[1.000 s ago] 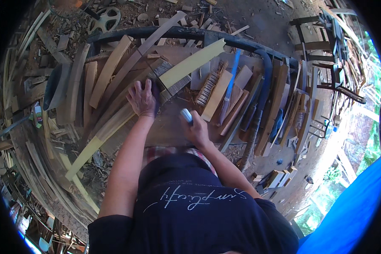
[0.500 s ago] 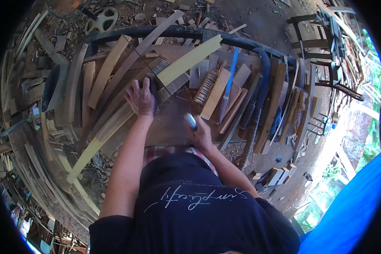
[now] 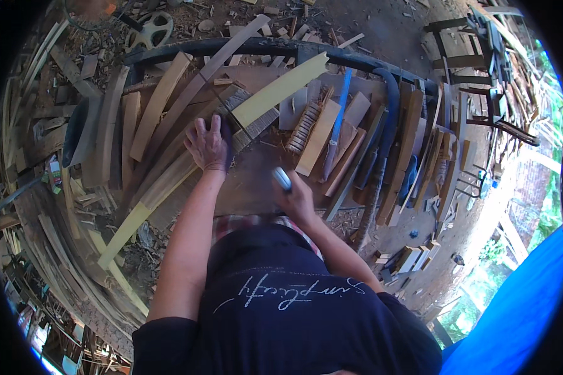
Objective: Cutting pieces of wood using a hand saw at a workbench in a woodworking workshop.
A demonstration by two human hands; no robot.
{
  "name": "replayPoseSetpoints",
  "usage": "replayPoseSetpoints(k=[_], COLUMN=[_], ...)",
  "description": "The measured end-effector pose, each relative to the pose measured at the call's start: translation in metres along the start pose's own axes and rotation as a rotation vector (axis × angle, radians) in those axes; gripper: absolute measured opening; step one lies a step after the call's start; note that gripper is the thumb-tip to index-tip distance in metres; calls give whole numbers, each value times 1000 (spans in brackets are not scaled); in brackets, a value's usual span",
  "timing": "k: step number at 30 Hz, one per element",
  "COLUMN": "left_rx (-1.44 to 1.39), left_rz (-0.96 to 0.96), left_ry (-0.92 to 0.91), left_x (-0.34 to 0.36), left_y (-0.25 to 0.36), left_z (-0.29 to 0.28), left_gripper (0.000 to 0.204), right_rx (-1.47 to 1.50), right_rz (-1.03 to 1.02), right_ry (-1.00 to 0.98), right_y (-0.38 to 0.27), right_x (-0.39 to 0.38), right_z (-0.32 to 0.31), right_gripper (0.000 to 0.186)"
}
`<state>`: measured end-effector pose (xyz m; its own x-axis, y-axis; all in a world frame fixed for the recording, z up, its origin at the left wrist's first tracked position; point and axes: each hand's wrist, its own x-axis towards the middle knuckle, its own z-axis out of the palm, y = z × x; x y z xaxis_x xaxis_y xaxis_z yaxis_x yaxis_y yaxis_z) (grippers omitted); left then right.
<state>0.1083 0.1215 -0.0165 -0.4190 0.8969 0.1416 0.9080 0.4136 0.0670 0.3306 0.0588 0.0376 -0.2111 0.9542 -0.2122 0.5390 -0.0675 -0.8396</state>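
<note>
My left hand presses down on a long wooden board with fingers spread; its thumb is hidden. The board's lower-left end is yellow. Closed fingers of my right hand wrap a handle with a pale rounded end, apparently a hand saw. Its blade seems to show edge-on as a thin dark line, running up and left past my left fingertips. At that line lies the left end of a yellow plank, over a rough grey wooden block. Where the blade meets the wood is hard to make out.
Several loose wood strips lie left of my hands. On the right are a pale board, a blue strip and a dark curved bar. A dark rail runs along the far side. Scraps litter the ground.
</note>
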Motion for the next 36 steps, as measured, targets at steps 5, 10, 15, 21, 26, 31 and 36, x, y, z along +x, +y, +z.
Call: replayPoseSetpoints(k=[5, 10, 15, 21, 26, 31, 36], left_rx=[-25, -6, -36, -4, 18, 71, 16], left_rz=[0, 32, 23, 28, -34, -3, 6], left_ry=[-22, 46, 74, 45, -62, 23, 4], left_x=[0, 2, -2, 3, 10, 2, 6], left_y=[7, 0, -1, 4, 11, -3, 7], left_z=[-15, 1, -2, -10, -11, 1, -9], left_gripper=[20, 19, 18, 17, 22, 18, 21], right_rx=[-24, -31, 12, 17, -21, 14, -10], right_rz=[7, -86, -20, 8, -71, -51, 2], right_ry=[20, 23, -5, -17, 33, -2, -49], right_y=[47, -9, 14, 24, -2, 23, 7], right_x=[-80, 40, -19, -45, 33, -38, -6], right_z=[-34, 23, -4, -23, 19, -19, -15], right_gripper=[21, 19, 18, 17, 22, 21, 21])
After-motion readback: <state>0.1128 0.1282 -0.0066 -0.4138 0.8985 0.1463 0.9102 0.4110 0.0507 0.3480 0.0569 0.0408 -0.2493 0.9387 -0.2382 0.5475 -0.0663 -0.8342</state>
